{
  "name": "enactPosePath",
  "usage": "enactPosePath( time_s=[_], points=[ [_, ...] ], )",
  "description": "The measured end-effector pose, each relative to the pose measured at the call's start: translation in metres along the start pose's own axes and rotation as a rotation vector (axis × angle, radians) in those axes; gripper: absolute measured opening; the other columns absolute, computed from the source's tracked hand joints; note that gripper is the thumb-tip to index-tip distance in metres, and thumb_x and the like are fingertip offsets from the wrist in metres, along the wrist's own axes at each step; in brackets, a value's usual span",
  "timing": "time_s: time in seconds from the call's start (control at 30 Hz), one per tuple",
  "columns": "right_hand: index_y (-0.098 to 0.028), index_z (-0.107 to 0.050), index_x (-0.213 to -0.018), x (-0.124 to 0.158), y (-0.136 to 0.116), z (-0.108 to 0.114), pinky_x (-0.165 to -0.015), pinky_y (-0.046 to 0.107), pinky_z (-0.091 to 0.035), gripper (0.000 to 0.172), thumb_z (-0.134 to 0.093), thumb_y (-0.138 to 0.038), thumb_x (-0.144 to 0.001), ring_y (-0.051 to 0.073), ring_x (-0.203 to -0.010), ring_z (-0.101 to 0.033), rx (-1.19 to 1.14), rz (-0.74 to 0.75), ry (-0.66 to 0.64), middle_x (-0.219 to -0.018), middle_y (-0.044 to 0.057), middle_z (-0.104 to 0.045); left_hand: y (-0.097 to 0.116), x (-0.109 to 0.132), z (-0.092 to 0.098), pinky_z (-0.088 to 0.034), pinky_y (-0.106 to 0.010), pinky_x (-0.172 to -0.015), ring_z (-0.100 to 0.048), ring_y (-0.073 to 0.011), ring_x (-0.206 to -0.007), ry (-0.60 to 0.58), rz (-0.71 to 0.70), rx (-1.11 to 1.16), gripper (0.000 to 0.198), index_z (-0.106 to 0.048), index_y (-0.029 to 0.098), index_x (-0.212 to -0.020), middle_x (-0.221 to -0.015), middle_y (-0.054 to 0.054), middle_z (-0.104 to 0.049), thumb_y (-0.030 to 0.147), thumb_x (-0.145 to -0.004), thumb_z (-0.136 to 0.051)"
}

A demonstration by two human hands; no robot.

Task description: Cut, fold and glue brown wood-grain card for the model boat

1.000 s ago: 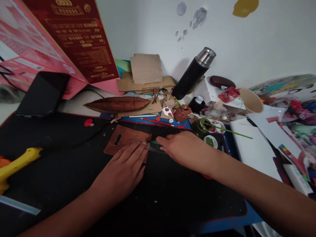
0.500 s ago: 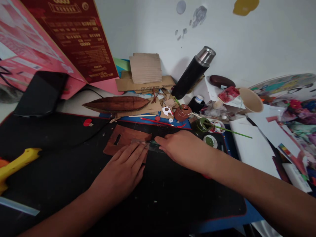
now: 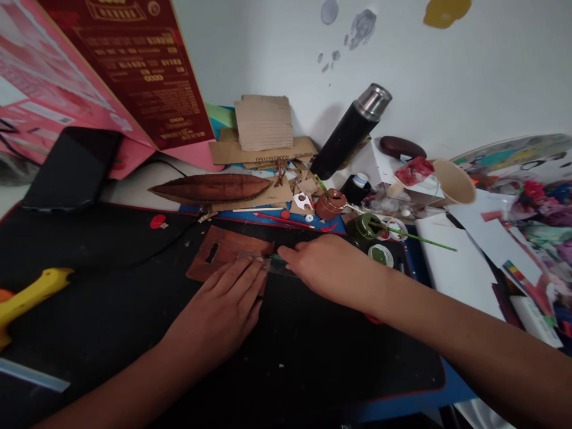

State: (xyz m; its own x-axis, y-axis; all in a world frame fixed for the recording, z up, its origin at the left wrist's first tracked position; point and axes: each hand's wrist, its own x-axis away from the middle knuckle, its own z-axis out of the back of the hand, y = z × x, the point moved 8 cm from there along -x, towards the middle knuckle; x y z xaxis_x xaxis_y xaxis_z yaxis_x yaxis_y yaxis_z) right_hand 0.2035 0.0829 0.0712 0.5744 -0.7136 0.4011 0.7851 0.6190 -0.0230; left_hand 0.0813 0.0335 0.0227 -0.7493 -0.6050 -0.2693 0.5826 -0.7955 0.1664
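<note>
My left hand (image 3: 226, 298) lies with its fingers stretched out flat, pressing on a brown-painted piece of cardboard (image 3: 203, 262) with a dark slot cut in it. Under its fingertips, a clear flat strip (image 3: 282, 270) reaches right across the black mat. My right hand (image 3: 330, 265) is closed at the strip, just right of the cardboard. Its fingers hide most of what they grip; only a thin greenish bit shows near the fingertips. Behind the cardboard rests a brown boat-shaped cardboard piece (image 3: 210, 187).
A brown paint jar (image 3: 329, 205) and a green paint jar (image 3: 363, 226) with sticks stand behind my right hand. A black thermos (image 3: 346, 137) leans by the wall. On the left lie a yellow glue gun (image 3: 33, 295) and a glue stick (image 3: 33, 374). Cardboard scraps (image 3: 263, 122) pile up behind.
Hardly anything differs. My right hand has shifted very slightly to the left; my left hand and the cardboard stay in place.
</note>
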Motion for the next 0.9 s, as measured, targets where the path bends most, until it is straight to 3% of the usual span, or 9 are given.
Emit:
enactPosePath(
  time_s=[0.57, 0.77, 0.9],
  points=[
    [-0.014, -0.068, -0.12, 0.005, 0.0, 0.0, -0.055, 0.034, -0.022, 0.024, -0.057, -0.01, -0.099, 0.019, -0.07, -0.068, 0.014, -0.014, 0.044, -0.087, 0.007, -0.076, 0.0, 0.0, 0.001, -0.045, -0.046, -0.112, -0.057, -0.0321, -0.136, 0.014, 0.01, -0.002, 0.045, -0.065, 0.009, -0.14, -0.143, -0.017, -0.067, 0.025, -0.106, -0.042],
    [-0.016, -0.067, -0.13, 0.011, 0.005, 0.0, -0.055, 0.035, -0.02, 0.029, -0.057, -0.03, -0.106, 0.019, -0.07, -0.067, -0.063, -0.061, 0.113, -0.092, 0.006, -0.077, 0.002, 0.0, 0.006, -0.046, -0.047, -0.108, -0.059, -0.033, -0.132, 0.048, -0.025, -0.013, 0.043, -0.067, 0.008, -0.137, -0.137, -0.017, -0.07, 0.024, -0.106, -0.042],
    [-0.016, -0.067, -0.13, 0.013, 0.006, -0.002, -0.056, 0.035, -0.02, 0.029, -0.056, -0.03, -0.106, 0.019, -0.07, -0.067, -0.078, -0.072, 0.136, -0.092, 0.006, -0.077, 0.003, 0.0, 0.009, -0.047, -0.048, -0.103, -0.063, -0.0324, -0.121, 0.076, -0.04, -0.031, 0.04, -0.07, 0.008, -0.131, -0.13, -0.015, -0.074, 0.023, -0.107, -0.041]
  ],
)
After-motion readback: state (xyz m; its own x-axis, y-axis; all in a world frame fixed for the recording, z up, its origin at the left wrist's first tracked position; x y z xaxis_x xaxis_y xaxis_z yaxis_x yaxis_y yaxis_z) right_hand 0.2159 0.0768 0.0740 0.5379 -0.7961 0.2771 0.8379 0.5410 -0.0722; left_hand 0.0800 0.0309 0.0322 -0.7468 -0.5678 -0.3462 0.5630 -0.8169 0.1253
